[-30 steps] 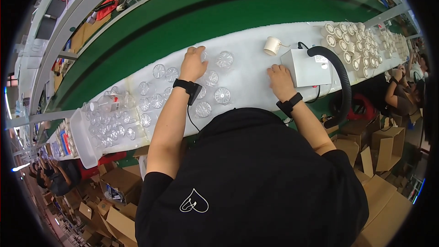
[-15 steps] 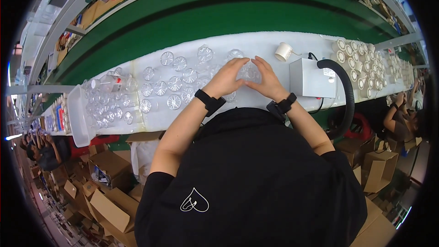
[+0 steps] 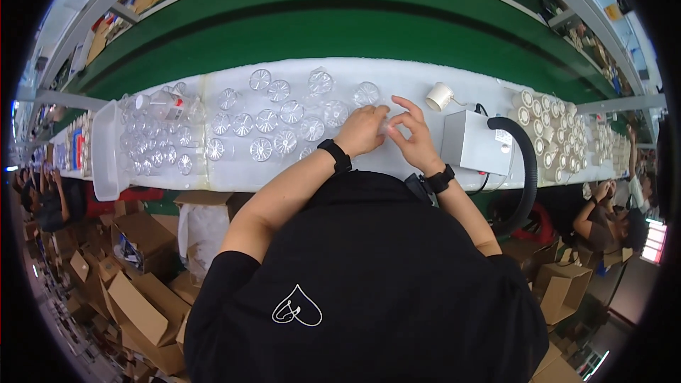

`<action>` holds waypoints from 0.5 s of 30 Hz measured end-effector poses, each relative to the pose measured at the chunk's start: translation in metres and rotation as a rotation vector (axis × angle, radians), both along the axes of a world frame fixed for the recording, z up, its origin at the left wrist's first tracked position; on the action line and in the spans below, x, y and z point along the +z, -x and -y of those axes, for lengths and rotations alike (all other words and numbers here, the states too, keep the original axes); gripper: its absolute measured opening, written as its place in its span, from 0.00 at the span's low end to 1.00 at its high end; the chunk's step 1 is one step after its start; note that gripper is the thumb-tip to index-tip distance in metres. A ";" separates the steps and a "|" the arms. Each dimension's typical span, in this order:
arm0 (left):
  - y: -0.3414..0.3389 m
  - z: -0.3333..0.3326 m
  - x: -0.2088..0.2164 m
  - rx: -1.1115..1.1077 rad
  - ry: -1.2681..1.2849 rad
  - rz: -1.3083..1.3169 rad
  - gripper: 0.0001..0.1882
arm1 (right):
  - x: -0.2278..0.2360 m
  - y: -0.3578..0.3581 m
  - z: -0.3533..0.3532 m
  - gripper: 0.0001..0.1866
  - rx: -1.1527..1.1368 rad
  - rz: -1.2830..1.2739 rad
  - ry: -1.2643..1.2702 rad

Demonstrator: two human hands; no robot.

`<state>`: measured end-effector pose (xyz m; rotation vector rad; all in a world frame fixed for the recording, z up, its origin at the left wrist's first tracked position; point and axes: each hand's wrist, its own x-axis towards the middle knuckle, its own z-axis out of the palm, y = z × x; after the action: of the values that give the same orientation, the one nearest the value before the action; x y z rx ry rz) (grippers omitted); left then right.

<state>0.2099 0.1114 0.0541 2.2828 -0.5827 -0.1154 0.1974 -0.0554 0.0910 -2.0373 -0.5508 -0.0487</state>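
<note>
My left hand (image 3: 362, 132) is closed, its fingers bent inward and their tips meeting a small clear piece (image 3: 384, 127) between the hands. What that piece is I cannot make out. On its other side my right hand (image 3: 413, 138) has the thumb and bent fingers against it, with one finger raised. Just beyond my left hand stands a clear plastic container (image 3: 366, 93) with a ribbed, flower-patterned round end facing up. Several more like it, such as one clear container (image 3: 312, 128), spread leftward over the white covering (image 3: 418, 71).
Right of my hands sits a grey metal box (image 3: 477, 143) with a black corrugated hose (image 3: 528, 170). Beyond it are a cream cylinder (image 3: 440, 96) and rows of cream-ended cylinders (image 3: 546, 128). A clear plastic bin (image 3: 106, 152) stands far left; cardboard boxes (image 3: 145, 308) lie behind me.
My hands were apart and curved around a clear container; now their fingertips have come together at the small clear piece. The whole view has shifted slightly.
</note>
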 end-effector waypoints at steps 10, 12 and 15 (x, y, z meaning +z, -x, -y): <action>0.002 -0.003 -0.004 -0.109 -0.185 0.125 0.26 | 0.097 -0.047 0.043 0.09 -0.590 0.501 -0.400; 0.004 -0.005 0.004 -0.132 -0.049 0.173 0.23 | 0.104 -0.060 0.023 0.15 -0.368 0.685 0.350; -0.002 -0.016 0.028 -0.061 -0.050 0.115 0.21 | 0.062 -0.070 -0.014 0.16 -0.072 0.364 0.493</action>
<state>0.2118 0.1276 0.0819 2.3315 -0.7170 -0.0294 0.2675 -0.0412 0.1534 -2.5500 -0.7722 -0.3645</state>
